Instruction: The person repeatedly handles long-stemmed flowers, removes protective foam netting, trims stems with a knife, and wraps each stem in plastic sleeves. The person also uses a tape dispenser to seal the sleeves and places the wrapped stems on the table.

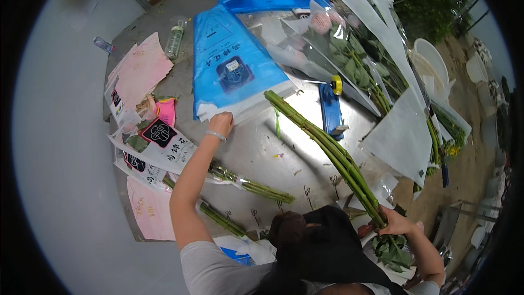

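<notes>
My left hand is closed on the lower edge of a stack of blue printed plastic flower sleeves, which lies on the metal table. At the lower right my right hand grips a bundle of long green flower stems. The cut ends point up and away over the table, and leaves hang below the hand. A blue tape dispenser with a yellow roll stands just right of the stem ends. Wrapped roses in clear sleeves lie beyond it.
Wrapped bouquets and pink paper sheets lie along the table's left side, near a green-capped clear bottle. White wrapping sheets cover the right edge. Handwritten measuring marks run along the near edge. White tubs stand on the floor at right.
</notes>
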